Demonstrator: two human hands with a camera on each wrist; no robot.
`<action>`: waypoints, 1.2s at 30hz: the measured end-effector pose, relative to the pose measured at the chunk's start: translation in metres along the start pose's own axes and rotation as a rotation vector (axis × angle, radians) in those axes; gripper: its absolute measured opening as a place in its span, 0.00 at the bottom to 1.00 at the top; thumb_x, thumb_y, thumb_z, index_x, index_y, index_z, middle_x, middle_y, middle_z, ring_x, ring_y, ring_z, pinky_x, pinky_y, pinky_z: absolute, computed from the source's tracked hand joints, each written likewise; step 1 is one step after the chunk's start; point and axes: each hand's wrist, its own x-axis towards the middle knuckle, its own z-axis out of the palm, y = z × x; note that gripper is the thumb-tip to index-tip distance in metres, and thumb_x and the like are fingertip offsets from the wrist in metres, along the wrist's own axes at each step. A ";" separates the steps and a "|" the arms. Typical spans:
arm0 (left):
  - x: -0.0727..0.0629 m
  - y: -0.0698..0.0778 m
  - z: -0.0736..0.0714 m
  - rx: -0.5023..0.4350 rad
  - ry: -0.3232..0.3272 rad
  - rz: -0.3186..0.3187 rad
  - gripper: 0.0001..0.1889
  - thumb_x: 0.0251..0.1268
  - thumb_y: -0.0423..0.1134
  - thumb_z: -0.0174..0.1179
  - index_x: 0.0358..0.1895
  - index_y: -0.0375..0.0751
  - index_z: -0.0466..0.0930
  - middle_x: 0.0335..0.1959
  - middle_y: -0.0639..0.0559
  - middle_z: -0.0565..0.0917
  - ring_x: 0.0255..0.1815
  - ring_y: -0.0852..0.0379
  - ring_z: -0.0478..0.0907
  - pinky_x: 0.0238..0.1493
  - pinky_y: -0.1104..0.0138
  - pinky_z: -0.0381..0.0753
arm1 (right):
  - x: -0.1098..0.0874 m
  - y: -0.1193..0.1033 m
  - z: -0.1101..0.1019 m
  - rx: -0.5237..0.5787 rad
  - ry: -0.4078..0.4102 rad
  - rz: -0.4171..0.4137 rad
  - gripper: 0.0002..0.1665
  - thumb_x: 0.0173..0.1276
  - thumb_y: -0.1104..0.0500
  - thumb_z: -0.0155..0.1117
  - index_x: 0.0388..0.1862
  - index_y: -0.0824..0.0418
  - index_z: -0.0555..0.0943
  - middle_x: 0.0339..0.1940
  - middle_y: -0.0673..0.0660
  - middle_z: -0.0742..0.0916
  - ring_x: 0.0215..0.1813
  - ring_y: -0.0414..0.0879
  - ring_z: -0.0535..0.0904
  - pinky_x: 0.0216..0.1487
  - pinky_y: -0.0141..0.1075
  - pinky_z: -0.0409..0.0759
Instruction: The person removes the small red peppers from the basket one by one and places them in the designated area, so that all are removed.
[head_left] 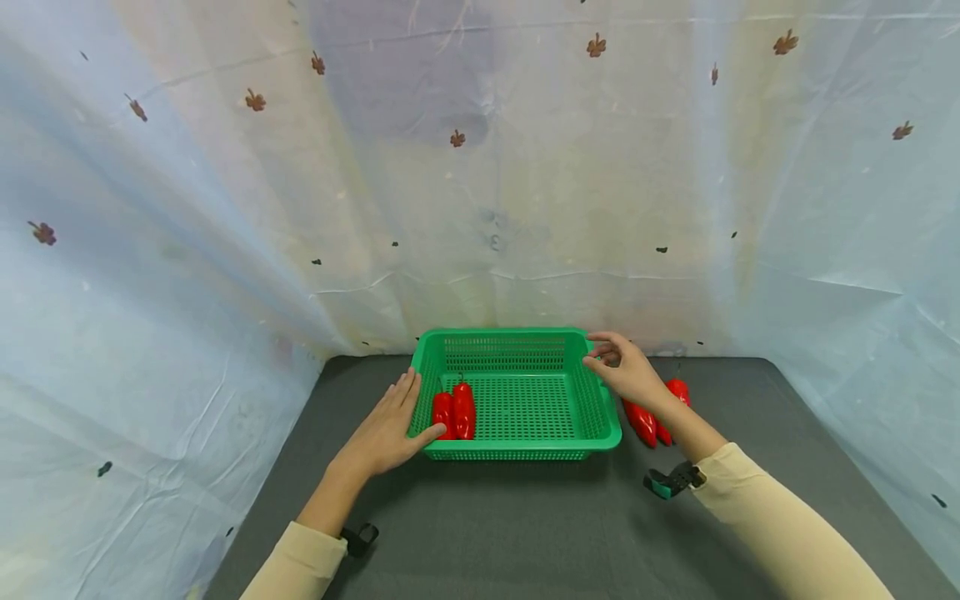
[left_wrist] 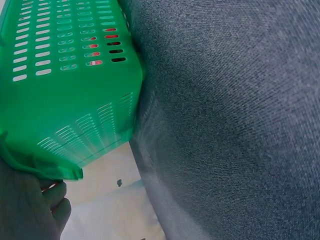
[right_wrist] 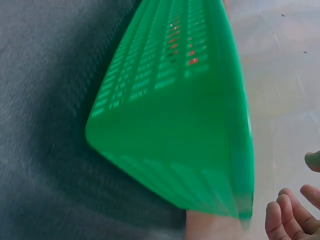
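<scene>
A green plastic basket (head_left: pixel 517 446) with slotted walls stands on the dark table. Two long red peppers (head_left: pixel 464 412) lie side by side at its left end. My left hand (head_left: pixel 384 425) rests along the basket's left rim, fingers straight and thumb over the front left corner; its fingertips show by the rim in the left wrist view. Over the right rim hovers my right hand (head_left: pixel 630 371), fingers loosely bent and nothing between them. In the right wrist view its fingers (right_wrist: pixel 290 215) are apart from the rim. More red peppers (head_left: pixel 640 423) lie right of the basket, partly behind the right hand and forearm.
The dark grey cloth-like tabletop (head_left: pixel 510 525) extends in front of the basket and to both sides. A pale plastic sheet (head_left: pixel 540 192) with brown leaf marks hangs behind the table and along its sides. Each wrist wears a dark strap (head_left: pixel 675 480).
</scene>
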 end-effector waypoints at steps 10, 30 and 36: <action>0.000 -0.001 0.000 0.001 0.001 0.003 0.58 0.76 0.75 0.51 0.88 0.35 0.38 0.90 0.40 0.39 0.90 0.40 0.41 0.88 0.45 0.45 | 0.015 -0.014 0.026 0.029 -0.067 -0.018 0.30 0.81 0.58 0.67 0.76 0.64 0.73 0.58 0.68 0.86 0.56 0.62 0.83 0.51 0.52 0.85; 0.000 -0.001 0.001 0.003 0.013 0.009 0.57 0.76 0.74 0.51 0.88 0.35 0.39 0.90 0.40 0.40 0.90 0.40 0.41 0.88 0.45 0.45 | 0.027 -0.036 0.074 0.079 -0.185 -0.037 0.28 0.81 0.59 0.67 0.74 0.66 0.74 0.55 0.67 0.85 0.55 0.61 0.84 0.52 0.51 0.85; -0.001 0.000 0.001 -0.002 0.012 0.007 0.58 0.76 0.74 0.52 0.88 0.35 0.39 0.90 0.40 0.40 0.90 0.40 0.41 0.88 0.45 0.45 | 0.028 -0.041 0.094 0.073 -0.224 -0.040 0.28 0.81 0.59 0.67 0.74 0.65 0.74 0.57 0.68 0.85 0.56 0.61 0.84 0.50 0.49 0.85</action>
